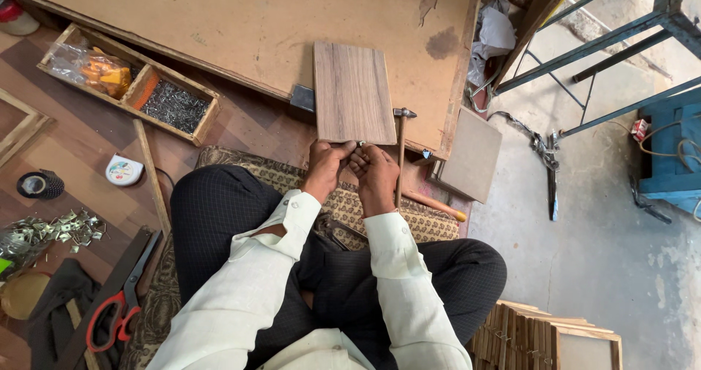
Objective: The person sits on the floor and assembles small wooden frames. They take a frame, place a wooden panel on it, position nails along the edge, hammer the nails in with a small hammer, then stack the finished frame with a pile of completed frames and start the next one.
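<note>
At near edge of wood panel (353, 92), small part pinched by left hand (325, 167) and right hand (374, 173), fingers together; steady hold advised, hammer (401, 158) beside on floor.

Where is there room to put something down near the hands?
Bare board lies beyond the wooden panel, behind the nail tray. Bare concrete floor lies right of the hammer. It is crowded on the left around the scissors and metal clips.

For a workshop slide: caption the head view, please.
Seated cross-legged, left hand and right hand meet at the near edge of a wooden panel, hammer alongside.
</note>
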A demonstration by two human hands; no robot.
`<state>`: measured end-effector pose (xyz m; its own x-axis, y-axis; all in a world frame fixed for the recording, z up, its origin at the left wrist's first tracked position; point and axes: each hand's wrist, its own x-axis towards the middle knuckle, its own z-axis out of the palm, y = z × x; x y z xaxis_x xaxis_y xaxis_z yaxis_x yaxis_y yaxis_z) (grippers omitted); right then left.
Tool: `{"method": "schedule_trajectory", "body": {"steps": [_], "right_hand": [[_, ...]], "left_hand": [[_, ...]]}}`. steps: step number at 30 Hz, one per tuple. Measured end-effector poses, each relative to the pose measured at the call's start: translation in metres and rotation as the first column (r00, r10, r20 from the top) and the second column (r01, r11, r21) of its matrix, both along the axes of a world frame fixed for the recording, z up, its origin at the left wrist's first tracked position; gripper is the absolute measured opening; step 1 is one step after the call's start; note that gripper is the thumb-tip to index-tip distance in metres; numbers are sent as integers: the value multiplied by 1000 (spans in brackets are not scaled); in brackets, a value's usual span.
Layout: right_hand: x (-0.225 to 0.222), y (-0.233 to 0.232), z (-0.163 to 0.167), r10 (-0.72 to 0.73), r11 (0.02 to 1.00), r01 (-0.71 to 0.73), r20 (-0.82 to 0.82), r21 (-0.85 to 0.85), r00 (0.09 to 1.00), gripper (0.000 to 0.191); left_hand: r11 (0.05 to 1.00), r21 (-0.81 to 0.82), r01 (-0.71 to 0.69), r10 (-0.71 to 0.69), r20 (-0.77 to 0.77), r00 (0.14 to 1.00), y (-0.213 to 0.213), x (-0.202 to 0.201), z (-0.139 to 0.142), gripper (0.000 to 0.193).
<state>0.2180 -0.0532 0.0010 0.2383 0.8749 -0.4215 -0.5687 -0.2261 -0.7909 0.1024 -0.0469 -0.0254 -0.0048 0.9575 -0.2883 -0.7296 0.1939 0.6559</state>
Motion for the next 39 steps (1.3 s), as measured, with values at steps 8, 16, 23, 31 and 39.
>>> {"method": "schedule_trajectory", "body": {"steps": [8,16,23,31,39], "right_hand": [[-1,4,1,-45,994,45,8,-96,999,15],[4,-7,6,63,992,-64,-8,-108,998,19],[15,-3,-9,185,983,-182,112,-32,976,15],[6,2,-21,87,995,-81,123,-53,989,11],[19,9,-12,226,974,-225,175,-23,958,11]], "left_hand": [[1000,6,4,-4,-1,1000,-2,2,-1,21],[998,-60,32,-27,74,997,-3,3,-17,21],[998,-39,40,-37,84,996,-3,6,-28,19],[999,-25,41,-39,78,996,-3,6,-28,19],[997,-70,38,-37,27,999,-4,6,-23,17]]}}
